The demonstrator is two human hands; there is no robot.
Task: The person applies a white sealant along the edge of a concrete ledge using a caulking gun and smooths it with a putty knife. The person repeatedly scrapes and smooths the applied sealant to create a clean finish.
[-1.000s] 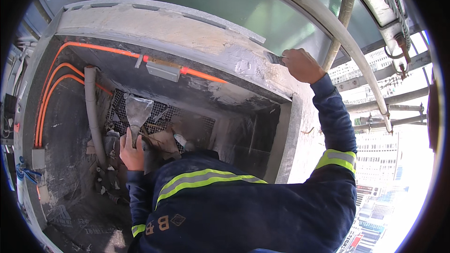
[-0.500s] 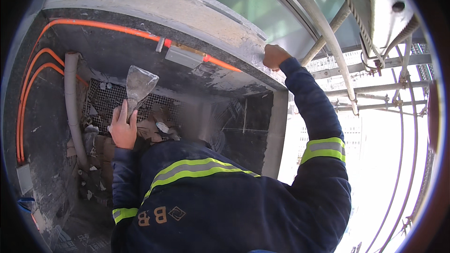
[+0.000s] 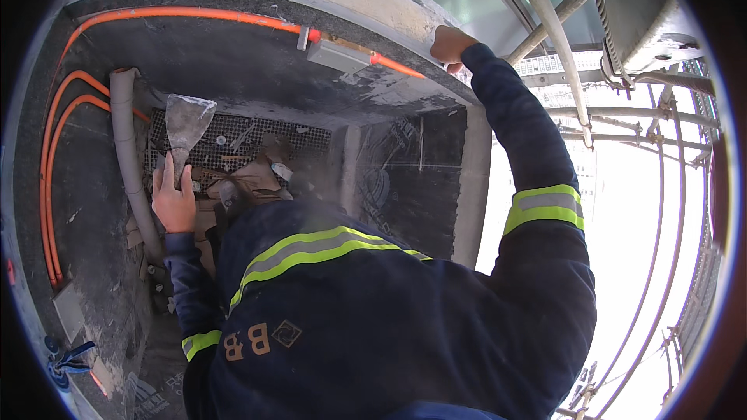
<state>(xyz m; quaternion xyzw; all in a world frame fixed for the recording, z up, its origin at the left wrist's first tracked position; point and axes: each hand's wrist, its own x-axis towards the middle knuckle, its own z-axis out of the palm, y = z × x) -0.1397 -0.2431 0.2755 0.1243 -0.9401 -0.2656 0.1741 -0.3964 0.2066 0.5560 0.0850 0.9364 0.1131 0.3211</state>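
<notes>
My left hand is closed round the handle of a putty knife. Its wide blade, smeared with grey, points up and away from me, over dark mesh in the corner of the recess. Farther to the right, my right hand is a fist against the pale ledge that tops the wall. Its fingers curl under, so whatever they grip is hidden. Both arms are in dark blue sleeves with yellow-green reflective bands.
Orange conduit runs along the dark wall to a grey junction box. A grey pipe stands at the left. Brown cardboard scraps and debris lie below. Scaffold tubes and a wire rope are at the right.
My left hand has carried the putty knife leftward, closer to the grey pipe, and the blade stands more upright. The right fist stays at the ledge. The whole view has shifted somewhat.
</notes>
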